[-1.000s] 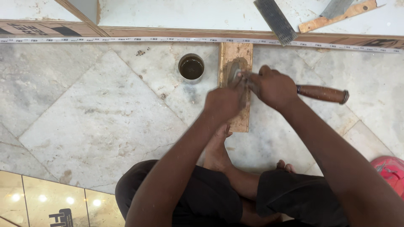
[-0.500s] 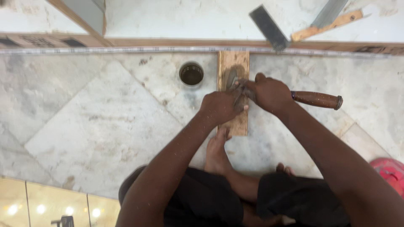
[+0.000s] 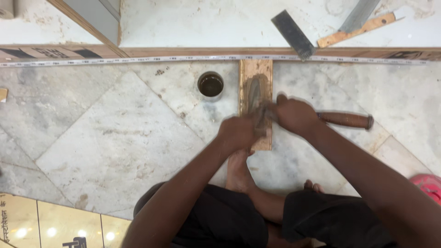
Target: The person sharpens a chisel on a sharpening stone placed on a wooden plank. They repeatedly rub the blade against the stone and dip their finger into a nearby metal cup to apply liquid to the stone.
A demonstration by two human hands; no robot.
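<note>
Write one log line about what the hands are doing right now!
left hand: pressing chisel blade flat | right hand: gripping chisel handle | under blade: sharpening block | nearby: small tin on marble floor

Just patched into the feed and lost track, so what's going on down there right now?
A person sits on the grey marble floor, one bare foot against a small wooden board bearing a dark stone. The right hand holds a brown wooden-handled chisel laid across the board, while the left hand presses on its blade end. A small round tin of dark liquid stands left of the board. A measuring tape runs along the wooden strip beyond.
</note>
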